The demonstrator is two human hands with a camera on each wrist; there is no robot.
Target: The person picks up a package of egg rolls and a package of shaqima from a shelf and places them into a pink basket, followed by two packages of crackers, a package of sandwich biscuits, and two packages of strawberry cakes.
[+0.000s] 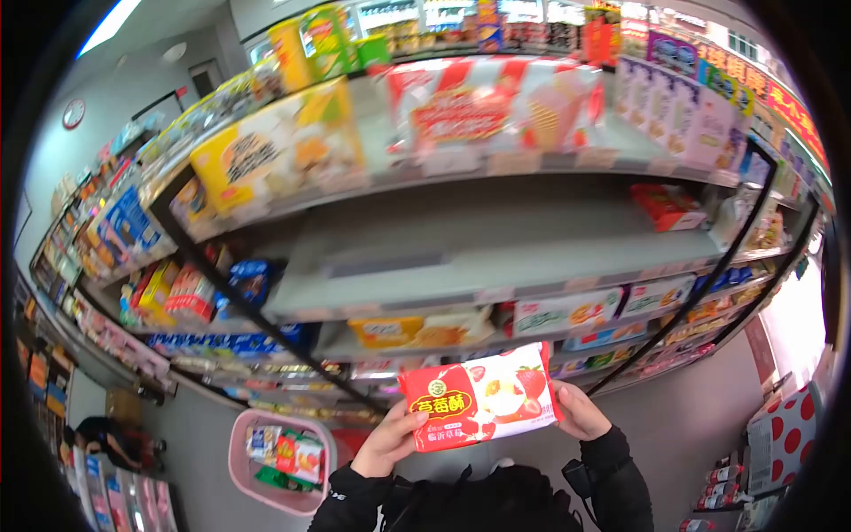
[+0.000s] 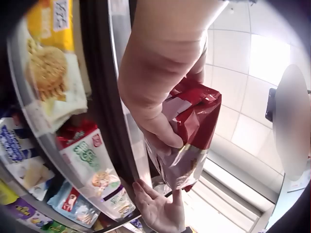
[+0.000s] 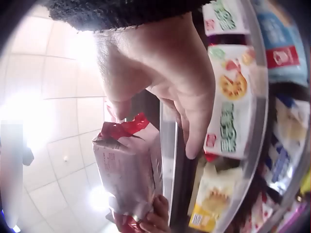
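A red and white snack package (image 1: 483,396) with strawberry pictures lies across the front of the person's body in the head view. The left hand (image 1: 387,441) grips its left end, thumb over the printed front; the left wrist view shows that hand (image 2: 160,73) curled round the crinkled package (image 2: 194,121). At the other end is the right hand (image 1: 581,414). In the right wrist view the fingers of this hand (image 3: 165,73) are extended beside the package's end (image 3: 126,165), with the thumb near the red edge; whether they touch it is unclear.
Store shelves (image 1: 381,253) curve ahead, with a strawberry-striped bag (image 1: 496,106) and a yellow package (image 1: 279,146) on top. A pink basket (image 1: 238,461) with several packages stands on the floor at lower left. A red-dotted box (image 1: 784,439) is at right. Another person (image 1: 106,442) is at far left.
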